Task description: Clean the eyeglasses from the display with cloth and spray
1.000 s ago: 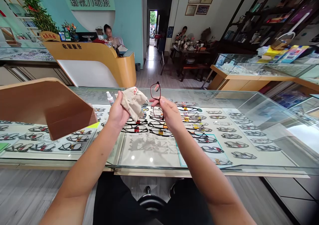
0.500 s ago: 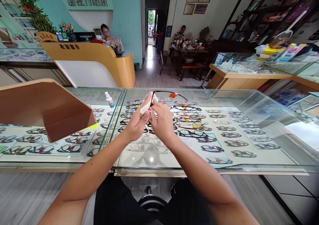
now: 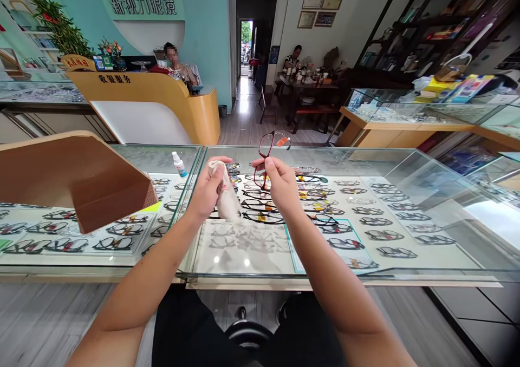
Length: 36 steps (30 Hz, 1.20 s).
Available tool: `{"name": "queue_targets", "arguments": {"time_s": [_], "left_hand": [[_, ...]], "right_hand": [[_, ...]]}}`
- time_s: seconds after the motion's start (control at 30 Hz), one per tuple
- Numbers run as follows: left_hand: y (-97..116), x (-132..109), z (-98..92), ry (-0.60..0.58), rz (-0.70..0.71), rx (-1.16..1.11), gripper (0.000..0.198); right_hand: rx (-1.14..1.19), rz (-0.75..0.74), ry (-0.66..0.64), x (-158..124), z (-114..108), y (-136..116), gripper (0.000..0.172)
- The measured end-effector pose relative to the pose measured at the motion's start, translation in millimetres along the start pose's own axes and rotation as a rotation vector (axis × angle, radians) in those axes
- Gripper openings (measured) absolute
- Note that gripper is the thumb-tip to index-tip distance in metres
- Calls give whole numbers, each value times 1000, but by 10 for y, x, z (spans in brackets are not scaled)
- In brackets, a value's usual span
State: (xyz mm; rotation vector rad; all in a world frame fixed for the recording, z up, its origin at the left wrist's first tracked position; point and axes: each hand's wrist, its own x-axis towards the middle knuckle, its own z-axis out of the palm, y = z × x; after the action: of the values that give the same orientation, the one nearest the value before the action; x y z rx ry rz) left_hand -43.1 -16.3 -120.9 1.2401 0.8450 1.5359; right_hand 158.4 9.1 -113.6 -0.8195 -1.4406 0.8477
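Observation:
Between the thumb and fingers of my left hand (image 3: 207, 190) hangs a pale cleaning cloth (image 3: 228, 196). My right hand (image 3: 280, 183) pinches a pair of dark red eyeglasses (image 3: 266, 145) near the middle of the frame and holds them on end above the counter. An orange tag (image 3: 283, 141) shows on one temple. The cloth and the glasses are apart. Below both hands, several rows of eyeglasses (image 3: 262, 217) lie on the glass display counter (image 3: 244, 261).
A small white spray bottle (image 3: 179, 164) stands on the counter to the left. Left of it is a brown board-like object (image 3: 73, 172). Beyond are a reception desk (image 3: 203, 112) with a seated person (image 3: 182, 69), and another person (image 3: 292, 58) at a dark table.
My hands have drawn apart. The cloth has come away from the glasses and moved left with my left hand. My right hand has turned the glasses upright.

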Motion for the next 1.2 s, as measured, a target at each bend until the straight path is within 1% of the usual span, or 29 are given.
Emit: {"name": "queue_targets", "arguments": {"time_s": [0.07,0.1,0.17,0.27,0.4,0.47,0.5,0.6,0.63,0.67,0.83,0.9,1.0,1.03,1.1,1.17,1.2], "left_hand": [[-1,23,-48,-44,-31,-24,49],[5,30,-61,-52,-26,-19,52],[29,43,-61,-50,6,-4,63],[76,67,-23,-31,67,20,76],[91,90,-15,-44,112,35,82],[71,93,-54,-53,138,46,76],[59,92,-79,-49,160,60,69],[40,83,-138,-33,197,115,36],[41,79,-145,-30,196,130,27],[45,75,-144,-29,196,139,23],[53,77,-85,-21,187,136,33],[31,87,-78,-3,178,156,30],[-15,85,-107,18,219,249,16],[-28,75,-123,15,246,288,13],[-44,46,-152,7,337,384,15],[-43,13,-169,10,459,519,22],[-38,-1,-171,13,522,594,32]], "right_hand": [[58,17,-22,0,0,-15,51],[79,25,-33,1,0,-19,51],[122,48,-60,5,-3,-23,50],[180,85,-109,14,-12,-20,49],[234,120,-171,11,-32,-36,46],[240,131,-209,4,-42,-61,45],[234,139,-227,1,-47,-77,45],[201,169,-276,-2,-56,-125,47],[195,175,-288,-1,-58,-138,48],[192,177,-295,0,-58,-148,48],[191,160,-301,12,-72,-164,46],[201,162,-322,22,-91,-166,44],[214,182,-383,41,-136,-175,42],[208,188,-403,48,-154,-179,41],[182,194,-442,60,-190,-189,42],[145,187,-479,68,-223,-200,43],[128,180,-503,70,-238,-207,44]]}}
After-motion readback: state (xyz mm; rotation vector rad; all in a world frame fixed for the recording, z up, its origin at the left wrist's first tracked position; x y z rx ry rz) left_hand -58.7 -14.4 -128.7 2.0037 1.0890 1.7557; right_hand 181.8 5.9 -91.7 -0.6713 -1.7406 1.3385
